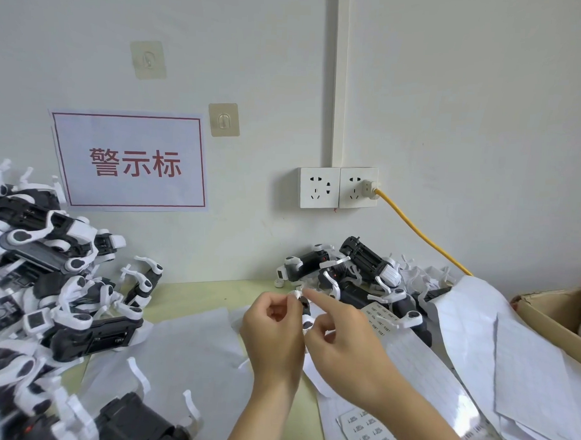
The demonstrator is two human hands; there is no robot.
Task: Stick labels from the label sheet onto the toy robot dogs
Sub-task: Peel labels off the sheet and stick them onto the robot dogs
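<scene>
We see a toy dog (pixel 305 314) held above the table (pixel 194 295), between both hands. The left hand (pixel 273 331) grips it with curled fingers; the right hand (pixel 341 336) pinches it, forefinger extended. Label sheets (pixel 370 430) lie below, dog piles (pixel 50 277) at left and behind (pixel 363 271).

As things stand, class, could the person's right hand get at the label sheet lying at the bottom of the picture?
Probably yes. The right hand is busy at the toy dog with the left hand, but the label sheet lies uncovered just below the right forearm, with nothing between.
</scene>
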